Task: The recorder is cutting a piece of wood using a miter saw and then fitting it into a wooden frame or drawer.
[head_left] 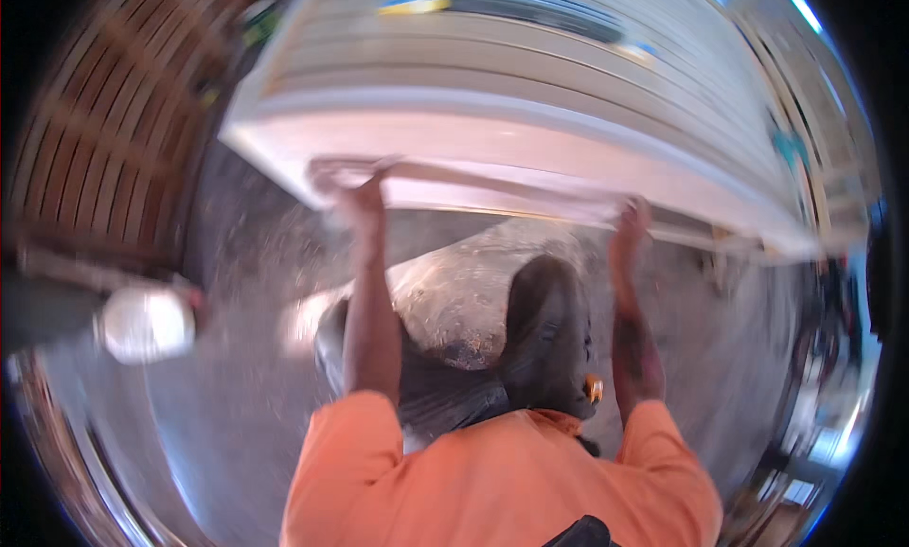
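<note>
A long, thin brownish strip (492, 180) stretches between my two hands along the front side of a large pale wooden piece (445, 135). My left hand (358, 189) is closed on the strip's left end, close to the piece's left corner. Farther right, my right hand (632, 218) grips the other end, low against the same side. Motion blurs both hands and the strip, so its exact kind cannot be made out. The top of the pale piece has long parallel boards or grooves.
A long dark tool or bar with a yellow end (502, 9) lies on top of the pale piece. Brown slatted wood (104, 121) stands at the left, above a round white object (147, 325). Dust and debris cover part of the floor (454, 273) by my legs.
</note>
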A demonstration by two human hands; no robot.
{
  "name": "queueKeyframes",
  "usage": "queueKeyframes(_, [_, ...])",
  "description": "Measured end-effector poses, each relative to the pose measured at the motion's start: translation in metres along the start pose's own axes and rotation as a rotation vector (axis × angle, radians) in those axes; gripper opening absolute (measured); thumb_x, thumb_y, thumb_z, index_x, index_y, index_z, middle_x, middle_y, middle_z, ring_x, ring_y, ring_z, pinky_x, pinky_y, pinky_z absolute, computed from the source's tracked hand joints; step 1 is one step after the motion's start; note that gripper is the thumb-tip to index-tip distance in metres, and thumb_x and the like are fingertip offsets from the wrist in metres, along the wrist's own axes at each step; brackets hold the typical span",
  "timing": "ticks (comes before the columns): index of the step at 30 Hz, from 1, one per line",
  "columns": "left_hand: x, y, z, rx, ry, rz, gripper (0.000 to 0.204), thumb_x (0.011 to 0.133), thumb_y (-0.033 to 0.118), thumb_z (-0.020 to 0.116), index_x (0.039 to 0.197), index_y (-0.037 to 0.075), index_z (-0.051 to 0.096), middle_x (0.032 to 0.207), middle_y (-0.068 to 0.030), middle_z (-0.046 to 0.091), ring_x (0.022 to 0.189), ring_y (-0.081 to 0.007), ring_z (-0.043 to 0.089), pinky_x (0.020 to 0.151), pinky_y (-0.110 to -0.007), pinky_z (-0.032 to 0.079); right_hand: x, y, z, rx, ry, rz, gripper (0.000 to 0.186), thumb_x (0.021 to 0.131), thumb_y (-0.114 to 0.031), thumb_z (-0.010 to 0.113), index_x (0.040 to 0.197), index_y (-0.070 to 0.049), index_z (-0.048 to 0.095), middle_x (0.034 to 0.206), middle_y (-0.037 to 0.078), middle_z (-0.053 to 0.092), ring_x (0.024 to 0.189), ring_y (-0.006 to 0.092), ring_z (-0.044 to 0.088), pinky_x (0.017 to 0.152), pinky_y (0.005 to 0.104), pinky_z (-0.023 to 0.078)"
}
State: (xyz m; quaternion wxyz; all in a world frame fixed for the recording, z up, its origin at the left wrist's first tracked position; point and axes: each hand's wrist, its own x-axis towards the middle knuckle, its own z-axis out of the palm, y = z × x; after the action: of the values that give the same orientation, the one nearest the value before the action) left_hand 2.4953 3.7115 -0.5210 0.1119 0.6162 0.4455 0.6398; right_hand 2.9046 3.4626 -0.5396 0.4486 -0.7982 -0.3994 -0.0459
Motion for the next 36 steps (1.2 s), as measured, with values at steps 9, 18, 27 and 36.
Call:
queueKeyframes(9, [0.013,0.028,-0.014,0.139,-0.015,-0.242,0.078,0.082,0.04,0.074,0.136,-0.004,0.038,0.131,-0.0219,0.035,0.12,-0.0337,0.042,0.102,-0.048,0.039,-0.016,-0.059,0.003,0.101,0.282,0.152,0.06,0.082,-0.007,0.067,0.134,0.003,0.039,0.125,0.022,0.047,0.116,0.0346,0.049,0.097,0.0421,0.043])
queueKeyframes(18, [0.003,0.01,-0.007,0.474,-0.146,-0.072,0.083,0.092,0.053,0.055,0.145,-0.004,0.027,0.131,-0.0287,0.032,0.117,-0.0368,0.044,0.086,-0.045,0.049,-0.003,-0.083,0.013,0.141,0.387,0.263,0.061,0.081,-0.003,0.065,0.138,-0.001,0.042,0.127,0.022,0.046,0.112,0.0316,0.053,0.091,0.0387,0.049])
queueKeyframes(27, [0.003,0.01,-0.013,0.211,-0.138,-0.135,0.068,0.093,0.047,0.056,0.134,-0.004,0.036,0.123,-0.0286,0.037,0.113,-0.0394,0.046,0.087,-0.05,0.047,0.002,-0.063,-0.003,0.137,0.43,0.337,0.05,0.076,-0.001,0.065,0.124,-0.003,0.05,0.113,0.014,0.058,0.105,0.0265,0.059,0.087,0.0358,0.051])
queueKeyframes(36, [0.026,0.011,-0.03,-0.187,-0.211,-0.402,0.068,0.081,0.051,0.072,0.109,-0.005,0.045,0.104,-0.016,0.044,0.096,-0.0249,0.044,0.084,-0.043,0.042,0.0,-0.025,-0.021,0.293,0.167,0.418,0.057,0.073,-0.003,0.072,0.122,-0.003,0.044,0.103,0.009,0.061,0.097,0.0211,0.062,0.082,0.035,0.051])
